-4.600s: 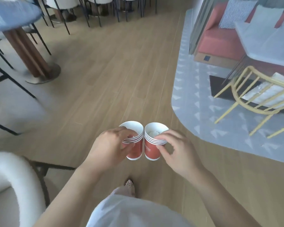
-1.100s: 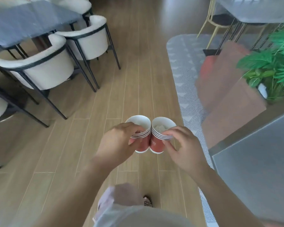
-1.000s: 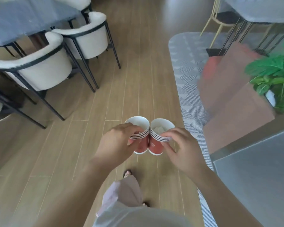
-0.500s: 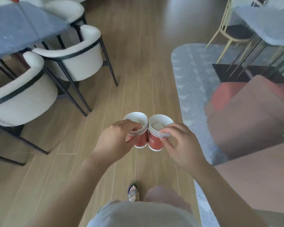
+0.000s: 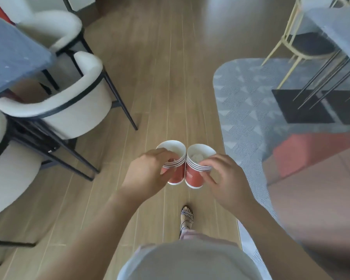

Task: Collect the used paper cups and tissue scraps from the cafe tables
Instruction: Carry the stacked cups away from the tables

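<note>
Centre frame, no change in grip vs half a second ago. Left hand (image 5: 148, 175) still wraps its fingers round the left cup stack (image 5: 175, 176), thumb over the nested rims. Right hand (image 5: 229, 183) still pinches the right cup stack (image 5: 194, 177) at the rim, with the thumb lower on the red wall. Both stacks are red paper cups with white insides, upright, touching side by side, held in the air over the wood floor (image 5: 170, 77).

A white tissue scrap (image 5: 198, 157) sits inside the top cup of the right stack. I can't tell what is inside the left one.

What differs is the view around the hands:
- The white armchair (image 5: 69, 104) at left now sits lower and larger in frame, with the dark table (image 5: 12, 55) corner in the upper left.
- The grey patterned rug (image 5: 247, 110) holds its place at right, and the yellow-frame chair (image 5: 303, 43) is still in the upper right.
- The sandalled foot (image 5: 187, 216) now shows right of centre, below the cups – earlier it was left of centre.
- The green leaf tip at the right edge is gone from view.
</note>
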A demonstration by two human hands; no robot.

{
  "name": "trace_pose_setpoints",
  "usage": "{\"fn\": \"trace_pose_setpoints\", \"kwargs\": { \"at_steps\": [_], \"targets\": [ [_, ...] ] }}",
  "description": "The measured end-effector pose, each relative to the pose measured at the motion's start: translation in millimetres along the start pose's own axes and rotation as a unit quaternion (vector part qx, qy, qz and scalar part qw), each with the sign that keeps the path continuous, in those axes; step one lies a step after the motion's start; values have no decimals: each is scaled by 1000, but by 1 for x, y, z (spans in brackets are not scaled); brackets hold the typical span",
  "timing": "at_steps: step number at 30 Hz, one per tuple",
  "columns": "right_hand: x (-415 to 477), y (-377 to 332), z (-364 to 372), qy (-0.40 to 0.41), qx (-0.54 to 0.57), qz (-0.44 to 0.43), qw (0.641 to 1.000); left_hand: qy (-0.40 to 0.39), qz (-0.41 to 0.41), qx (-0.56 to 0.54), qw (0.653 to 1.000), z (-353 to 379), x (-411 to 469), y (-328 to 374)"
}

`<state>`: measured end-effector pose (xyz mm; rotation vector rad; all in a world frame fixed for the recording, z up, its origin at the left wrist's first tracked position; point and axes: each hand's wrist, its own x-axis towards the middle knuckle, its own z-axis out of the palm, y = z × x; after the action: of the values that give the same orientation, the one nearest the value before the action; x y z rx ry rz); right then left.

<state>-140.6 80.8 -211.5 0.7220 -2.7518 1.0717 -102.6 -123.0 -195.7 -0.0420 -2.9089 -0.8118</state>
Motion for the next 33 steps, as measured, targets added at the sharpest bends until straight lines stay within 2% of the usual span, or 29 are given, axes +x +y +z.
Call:
{"fn": "trace_pose_setpoints", "kwargs": {
  "at_steps": [10,17,26,33],
  "targets": [
    [236,87,-14,8,-22,-4,1000,15,8,-24,1000,-1,248,-29],
    [424,141,26,8,-20,-14,1000,38,5,-15,999,6,428,-105],
    [680,187,45,5,-16,-34,999,59,-5,13,998,-31,675,-179],
    [846,234,95,-6,26,-29,999,45,-27,29,998,-36,835,-252]
  ]
}}
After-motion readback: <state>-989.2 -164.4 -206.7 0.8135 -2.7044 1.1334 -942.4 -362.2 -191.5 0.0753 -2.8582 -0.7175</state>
